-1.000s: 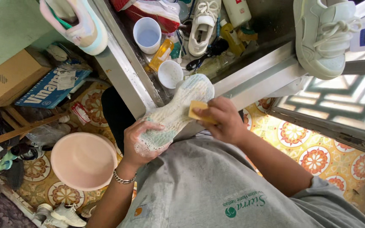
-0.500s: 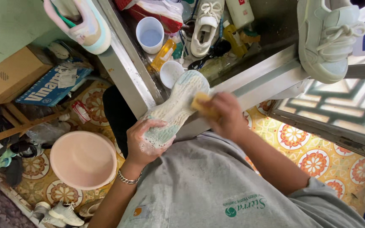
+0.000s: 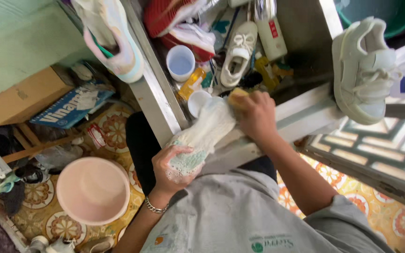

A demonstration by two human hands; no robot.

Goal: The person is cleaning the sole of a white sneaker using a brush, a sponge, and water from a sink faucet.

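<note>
Sponge (image 3: 236,97) slid toeward, insole (image 3: 202,136) tip hidden

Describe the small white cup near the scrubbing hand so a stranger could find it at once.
Start at the metal basin crowded with shoes and bottles. At its near edge, just left of the right hand pressing a yellow sponge on the soapy shoe sole, sits the small white cup. Unlike the taller pale blue cup behind it, it is white, lower and partly hidden by the sole.
</note>
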